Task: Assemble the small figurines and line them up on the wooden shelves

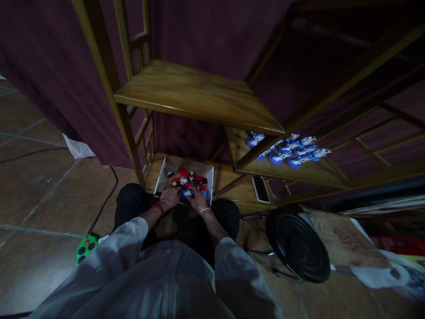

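A small blue and white figurine [187, 193] is held between my two hands, over the near side of a white box [209, 173]. The fingers of my left hand [170, 198] close on its left end. From the other side my right hand [198, 200] grips it, with its fingertips at the figurine's top right. Inside the box, just beyond my fingers, lie several red, black and blue figurines [183, 173], jumbled together. One dark figurine [169, 173] sits apart from them at the box's far left.
The box rests on the low board of a wooden shelf [199, 99]. Several blue and white figurines [288, 150] stand on a raised board to the right. A phone [260, 189] lies below them. A black round stool [299, 246] is at my right, a green object with round buttons [86, 248] on the floor at left.
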